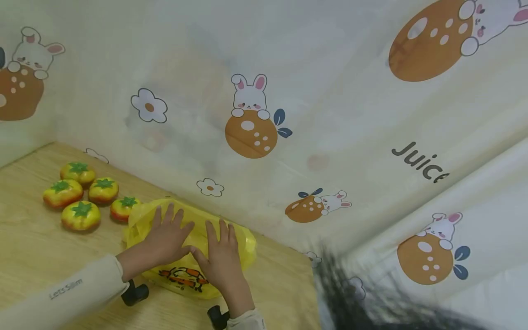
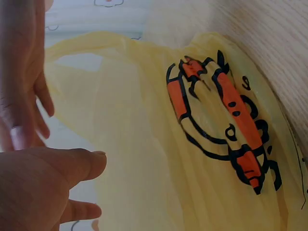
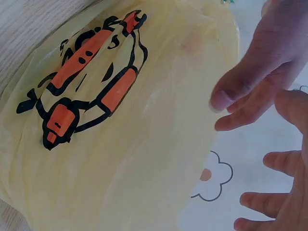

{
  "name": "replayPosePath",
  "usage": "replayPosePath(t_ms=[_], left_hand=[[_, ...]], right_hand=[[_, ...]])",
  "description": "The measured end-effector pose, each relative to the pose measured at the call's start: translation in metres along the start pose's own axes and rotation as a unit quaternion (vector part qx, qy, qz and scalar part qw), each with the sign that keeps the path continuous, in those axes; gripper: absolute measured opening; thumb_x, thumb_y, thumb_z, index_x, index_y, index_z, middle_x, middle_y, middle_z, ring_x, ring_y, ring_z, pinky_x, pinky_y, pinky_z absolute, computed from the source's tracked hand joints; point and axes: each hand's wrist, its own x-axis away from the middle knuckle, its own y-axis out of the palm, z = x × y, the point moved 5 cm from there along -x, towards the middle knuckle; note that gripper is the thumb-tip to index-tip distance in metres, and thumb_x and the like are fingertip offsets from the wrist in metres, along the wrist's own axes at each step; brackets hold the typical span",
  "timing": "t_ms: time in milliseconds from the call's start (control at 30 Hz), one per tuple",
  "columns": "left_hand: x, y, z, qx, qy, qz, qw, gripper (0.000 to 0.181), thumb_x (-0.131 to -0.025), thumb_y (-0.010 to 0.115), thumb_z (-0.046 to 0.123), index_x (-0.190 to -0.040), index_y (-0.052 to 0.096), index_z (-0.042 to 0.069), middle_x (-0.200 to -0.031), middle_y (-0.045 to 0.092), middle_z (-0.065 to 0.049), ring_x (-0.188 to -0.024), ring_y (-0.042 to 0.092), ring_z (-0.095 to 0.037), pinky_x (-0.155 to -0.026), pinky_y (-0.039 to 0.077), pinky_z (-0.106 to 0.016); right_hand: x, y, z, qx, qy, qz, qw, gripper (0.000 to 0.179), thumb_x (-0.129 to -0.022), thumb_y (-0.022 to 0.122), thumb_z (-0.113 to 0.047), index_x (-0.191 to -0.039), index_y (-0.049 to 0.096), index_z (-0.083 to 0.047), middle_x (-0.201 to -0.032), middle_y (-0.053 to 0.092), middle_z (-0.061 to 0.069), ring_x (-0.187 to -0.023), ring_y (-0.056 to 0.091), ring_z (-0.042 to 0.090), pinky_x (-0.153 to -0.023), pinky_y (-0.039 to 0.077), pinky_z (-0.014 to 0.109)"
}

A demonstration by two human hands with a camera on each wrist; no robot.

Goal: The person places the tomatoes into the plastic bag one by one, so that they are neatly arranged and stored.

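A yellow plastic bag (image 1: 181,256) with an orange and black cartoon print lies on the wooden table. Over its left half is my left hand (image 1: 167,238), fingers spread and fairly straight. My right hand (image 1: 222,256) is over the right half, fingers pointing away, its thumb close to the left thumb. Both wrist views show the printed bag (image 2: 144,144) beside the two hands, with nothing between the fingers. Left of the bag sit several yellow-red persimmon-like fruits with green leafy tops, the nearest fruit (image 1: 121,211) right at the bag's edge.
The other fruits, such as the front one (image 1: 81,219), are clustered at the left on the wooden table (image 1: 33,256). Behind the table rises a pale sheet (image 1: 181,59) printed with rabbits and flowers. Dark hair (image 1: 346,293) blurs the lower right of the head view.
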Motion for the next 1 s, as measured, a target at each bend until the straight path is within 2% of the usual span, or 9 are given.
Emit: replayPosePath(t_ms=[100,233,367,500,600,767,900,1000], left_hand=[[0.0,0.004,0.001,0.004,0.009,-0.002,0.9999,0.056,-0.08,0.067,0.044,-0.122,0.058,0.009,-0.132,0.043,-0.032,-0.129,0.022,-0.057,-0.1,0.017,-0.071],[0.001,0.002,0.002,0.002,0.013,0.005,0.9999,0.055,-0.08,0.066,0.045,-0.121,0.058,0.009,-0.131,0.044,-0.031,-0.128,0.024,-0.057,-0.1,0.018,-0.07],[0.001,0.002,0.002,-0.006,0.018,0.007,0.9998,0.055,-0.078,0.069,0.042,-0.12,0.059,0.008,-0.13,0.044,-0.031,-0.127,0.026,-0.056,-0.1,0.021,-0.069],[0.003,0.008,0.001,-0.006,0.023,0.007,0.9997,0.055,-0.077,0.07,0.042,-0.119,0.059,0.007,-0.129,0.045,-0.031,-0.127,0.027,-0.056,-0.1,0.022,-0.068],[0.005,0.014,0.0,-0.013,0.027,0.003,0.9996,0.055,-0.078,0.069,0.042,-0.119,0.059,0.007,-0.129,0.045,-0.03,-0.127,0.028,-0.056,-0.101,0.022,-0.067],[0.007,0.021,0.0,-0.016,0.033,-0.004,0.9993,0.054,-0.079,0.068,0.043,-0.119,0.059,0.008,-0.128,0.045,-0.03,-0.126,0.028,-0.055,-0.102,0.023,-0.065],[0.009,0.022,0.0,-0.009,0.037,-0.009,0.9992,0.054,-0.079,0.068,0.042,-0.119,0.058,0.008,-0.128,0.045,-0.03,-0.126,0.028,-0.055,-0.101,0.023,-0.065],[0.01,0.023,0.001,0.002,0.037,-0.016,0.9992,0.053,-0.079,0.068,0.041,-0.119,0.058,0.008,-0.128,0.044,-0.03,-0.127,0.027,-0.056,-0.101,0.022,-0.066]], right_hand=[[0.0,-0.003,-0.001,-0.001,-0.012,0.008,0.9999,0.067,-0.091,0.041,-0.056,-0.146,0.024,-0.022,-0.151,0.021,0.017,-0.138,0.019,0.04,-0.107,0.029,0.054],[0.0,-0.009,0.002,-0.017,-0.019,0.02,0.9995,0.065,-0.091,0.043,-0.054,-0.145,0.025,-0.023,-0.151,0.022,0.013,-0.138,0.021,0.038,-0.106,0.031,0.053],[0.001,-0.017,0.007,-0.04,-0.036,0.049,0.9973,0.063,-0.092,0.043,-0.053,-0.145,0.027,-0.023,-0.15,0.024,0.009,-0.136,0.029,0.032,-0.101,0.039,0.049],[0.003,-0.026,0.015,-0.053,-0.059,0.095,0.9923,0.06,-0.093,0.042,-0.051,-0.143,0.03,-0.021,-0.147,0.029,0.006,-0.133,0.035,0.025,-0.098,0.043,0.044],[0.007,-0.033,0.025,-0.068,-0.066,0.132,0.9867,0.056,-0.094,0.044,-0.045,-0.142,0.033,-0.019,-0.145,0.034,0.006,-0.132,0.037,0.023,-0.099,0.042,0.044],[0.015,-0.042,0.05,-0.108,-0.043,0.188,0.9752,0.05,-0.095,0.048,-0.037,-0.139,0.037,-0.018,-0.141,0.042,0.004,-0.13,0.039,0.022,-0.101,0.04,0.045],[0.021,-0.04,0.07,-0.145,-0.017,0.224,0.9636,0.049,-0.093,0.052,-0.035,-0.138,0.04,-0.019,-0.138,0.045,0.002,-0.128,0.042,0.022,-0.1,0.04,0.046],[0.025,-0.031,0.08,-0.162,-0.014,0.246,0.9555,0.052,-0.091,0.056,-0.033,-0.138,0.039,-0.019,-0.138,0.045,0.002,-0.128,0.042,0.023,-0.1,0.039,0.048]])
